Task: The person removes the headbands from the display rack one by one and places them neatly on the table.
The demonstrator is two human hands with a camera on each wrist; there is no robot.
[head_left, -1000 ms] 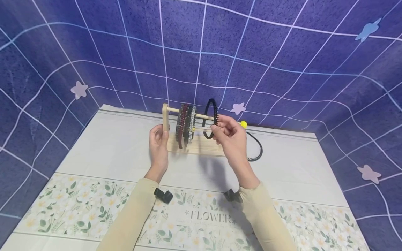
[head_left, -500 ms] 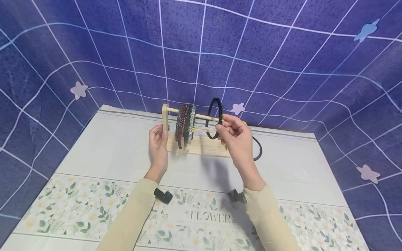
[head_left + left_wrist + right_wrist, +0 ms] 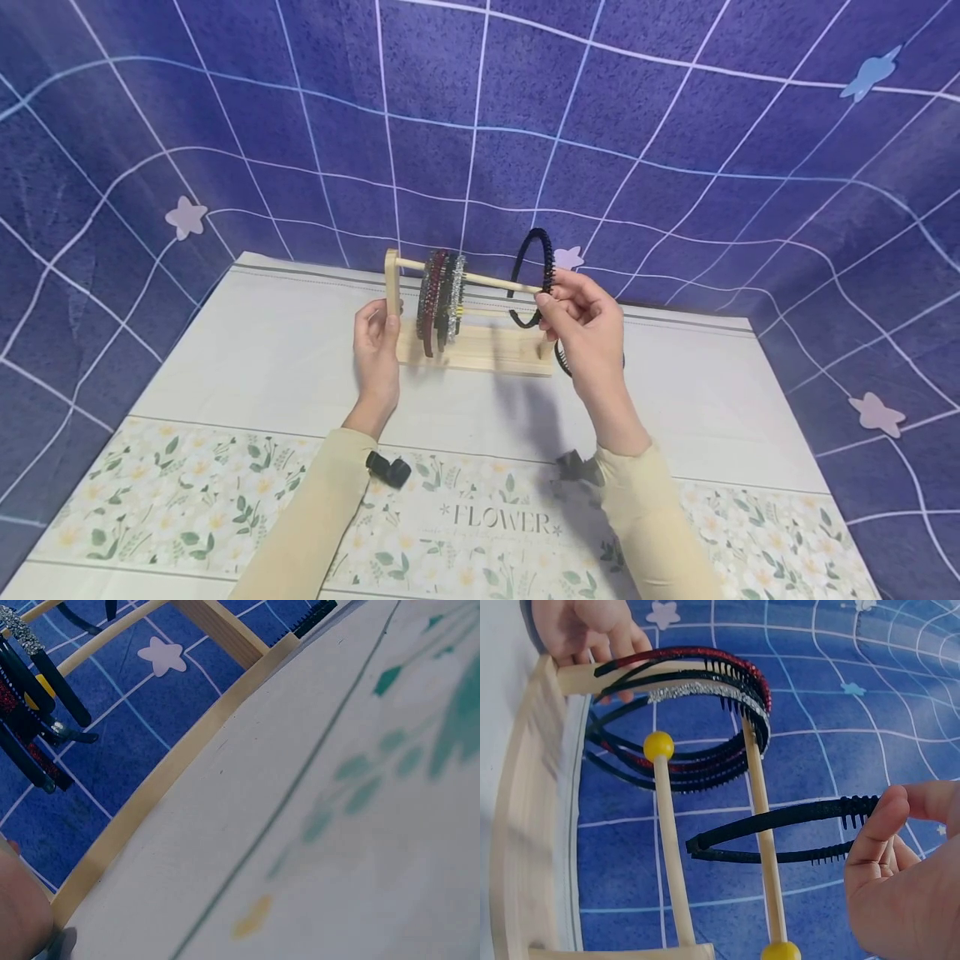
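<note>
My left hand [image 3: 377, 354] grips the left upright [image 3: 392, 287] of a wooden headband rack [image 3: 487, 348]. Several headbands [image 3: 441, 300], black, dark red and silver glitter, hang bunched on its rods toward the left. My right hand [image 3: 592, 325] pinches a black toothed headband [image 3: 534, 275] between thumb and fingers. The rack's upper rod [image 3: 757, 795] passes through this headband's loop, close to the yellow ball end [image 3: 781, 951] in the right wrist view. From the head camera, that end is hidden behind my right hand. At the left wrist view's corner, part of my left hand [image 3: 22, 907] shows.
Another black toothed headband [image 3: 561, 358] lies on the table behind my right hand, partly hidden. A white cloth with a flower band [image 3: 480, 500] covers the table [image 3: 712, 392]. Blue gridded fabric [image 3: 435, 125] with star shapes rises at the back and sides.
My right hand has moved steadily right with the black headband along the upper rod, away from the bunched headbands. My left hand stays on the upright.
</note>
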